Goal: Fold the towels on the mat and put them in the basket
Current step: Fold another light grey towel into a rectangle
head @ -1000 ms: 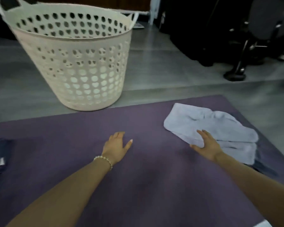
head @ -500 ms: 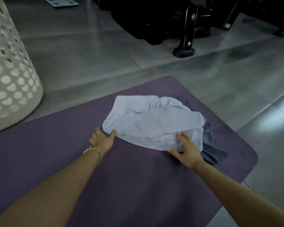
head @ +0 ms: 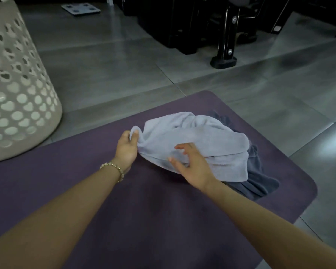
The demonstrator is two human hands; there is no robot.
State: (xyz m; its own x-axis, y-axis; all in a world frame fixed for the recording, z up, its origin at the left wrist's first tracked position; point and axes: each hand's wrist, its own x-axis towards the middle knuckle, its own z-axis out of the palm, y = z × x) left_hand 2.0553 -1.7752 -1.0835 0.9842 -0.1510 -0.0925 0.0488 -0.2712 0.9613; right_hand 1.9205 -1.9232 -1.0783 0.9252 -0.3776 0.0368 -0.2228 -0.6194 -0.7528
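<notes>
**Mia:** Where is the pale towel [head: 202, 140]?

**Ben:** It lies in a heap on the mat [head: 143, 220], right under the fingers of the right hand [head: 192, 167]. A dark towel [head: 260, 181] peeks out from below it, on the far side of that hand.

**Mia:** What are the hands doing?

**Ben:** The left hand [head: 127, 147] pinches a bunched corner of the pale towel between thumb and fingers. The right hand has its fingers spread wide and holds nothing. I cannot tell if it touches the cloth or just hangs over it.

**Mia:** Will the towel be hard to lift?

**Ben:** I think not. It looks soft, floppy and light. It will sag and crumple, so one pinch is not enough.

**Mia:** So where should the right hand grab?

**Ben:** Probably the next corner along the same edge as the left hand's corner. Then the towel can hang flat between both hands.

**Mia:** And the basket [head: 17, 94]?

**Ben:** It is off to the left, well apart from the left hand.
</notes>
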